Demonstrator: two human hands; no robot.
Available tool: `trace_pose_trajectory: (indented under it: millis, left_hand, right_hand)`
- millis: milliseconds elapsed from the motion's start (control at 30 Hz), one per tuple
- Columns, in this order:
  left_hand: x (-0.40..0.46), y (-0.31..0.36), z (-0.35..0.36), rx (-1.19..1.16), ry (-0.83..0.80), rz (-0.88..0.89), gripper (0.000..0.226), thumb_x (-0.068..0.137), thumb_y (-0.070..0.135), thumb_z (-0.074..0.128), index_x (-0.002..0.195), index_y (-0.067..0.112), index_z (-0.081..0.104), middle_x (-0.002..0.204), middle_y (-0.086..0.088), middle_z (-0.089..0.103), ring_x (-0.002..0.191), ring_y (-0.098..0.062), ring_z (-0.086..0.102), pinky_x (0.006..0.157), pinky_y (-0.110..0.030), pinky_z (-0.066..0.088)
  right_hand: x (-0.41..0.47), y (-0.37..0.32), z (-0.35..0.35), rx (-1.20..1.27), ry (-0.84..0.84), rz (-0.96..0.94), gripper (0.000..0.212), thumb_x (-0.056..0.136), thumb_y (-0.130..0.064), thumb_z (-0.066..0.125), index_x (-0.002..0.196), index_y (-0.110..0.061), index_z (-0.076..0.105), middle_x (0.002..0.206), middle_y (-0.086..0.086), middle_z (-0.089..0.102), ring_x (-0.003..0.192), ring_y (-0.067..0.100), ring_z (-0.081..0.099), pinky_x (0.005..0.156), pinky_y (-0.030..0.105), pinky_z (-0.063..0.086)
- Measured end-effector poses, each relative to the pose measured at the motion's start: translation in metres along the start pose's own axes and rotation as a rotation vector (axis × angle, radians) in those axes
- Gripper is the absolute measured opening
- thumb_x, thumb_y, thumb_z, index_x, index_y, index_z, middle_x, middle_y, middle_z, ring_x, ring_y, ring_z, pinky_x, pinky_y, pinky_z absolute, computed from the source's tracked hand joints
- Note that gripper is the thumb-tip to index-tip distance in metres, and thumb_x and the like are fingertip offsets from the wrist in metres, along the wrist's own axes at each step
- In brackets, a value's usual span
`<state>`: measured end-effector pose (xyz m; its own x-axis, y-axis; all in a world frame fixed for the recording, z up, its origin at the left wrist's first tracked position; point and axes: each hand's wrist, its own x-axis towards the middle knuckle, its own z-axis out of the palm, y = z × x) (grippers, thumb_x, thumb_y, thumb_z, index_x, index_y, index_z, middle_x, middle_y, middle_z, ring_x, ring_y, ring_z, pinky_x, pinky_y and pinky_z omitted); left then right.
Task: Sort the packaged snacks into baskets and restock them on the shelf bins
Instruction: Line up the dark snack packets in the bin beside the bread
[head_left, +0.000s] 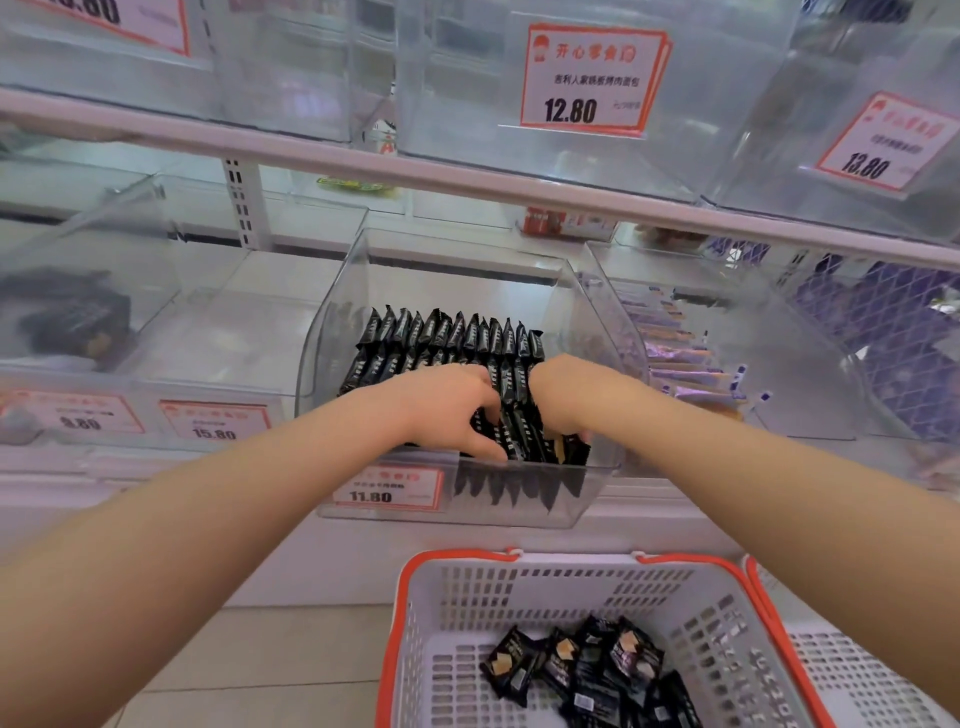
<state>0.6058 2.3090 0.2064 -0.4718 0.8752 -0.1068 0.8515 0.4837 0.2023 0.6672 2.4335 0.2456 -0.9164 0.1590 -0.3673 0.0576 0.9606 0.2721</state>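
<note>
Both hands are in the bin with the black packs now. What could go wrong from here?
1. The left hand and right hand squeeze a front bunch of black packs; some could slip over the low front of the bin.
2. Pushing may topple the upright back row.
3. More packs wait in the basket; space looks tight.

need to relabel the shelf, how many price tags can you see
6: 12.80 tag upper middle, 13.80 tag upper right, a cut-off tag top left, then 8.80 tag, 15.80 tag and 11.80 tag along the lower shelf. Others may be hidden.
</note>
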Motion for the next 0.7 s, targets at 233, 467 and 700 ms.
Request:
trace_pose_trajectory:
  millis: [233, 467, 700]
  left_hand:
    - [0.011, 0.013, 0.002, 0.041, 0.017, -0.028, 0.065, 0.073, 0.057, 0.067, 0.116, 0.010, 0.058, 0.114, -0.006, 0.053, 0.103, -0.021, 0.050, 0.089, -0.033, 0.044]
    - [0.007, 0.006, -0.003, -0.047, -0.065, 0.055, 0.052, 0.081, 0.038, 0.067, 0.127, 0.017, 0.055, 0.129, 0.000, 0.054, 0.117, -0.016, 0.049, 0.101, -0.030, 0.038]
    - [-0.006, -0.009, -0.008, -0.035, -0.072, -0.002, 0.056, 0.080, 0.044, 0.067, 0.128, 0.018, 0.053, 0.125, 0.000, 0.050, 0.117, -0.015, 0.046, 0.098, -0.023, 0.033]
  right_hand:
    - [-0.005, 0.001, 0.012, -0.183, -0.027, -0.170, 0.017, 0.097, -0.013, 0.046, 0.095, -0.004, 0.061, 0.090, 0.006, 0.053, 0.087, 0.025, 0.054, 0.063, 0.022, 0.037]
    - [-0.006, 0.013, 0.002, -0.160, -0.163, -0.302, 0.054, 0.075, -0.045, 0.072, 0.110, -0.005, 0.058, 0.107, 0.009, 0.062, 0.090, 0.024, 0.057, 0.070, 0.028, 0.042]
    - [0.002, 0.007, 0.026, -0.123, 0.024, -0.301, 0.051, 0.088, -0.023, 0.063, 0.128, -0.003, 0.039, 0.125, 0.013, 0.043, 0.108, 0.029, 0.051, 0.075, 0.034, 0.039]
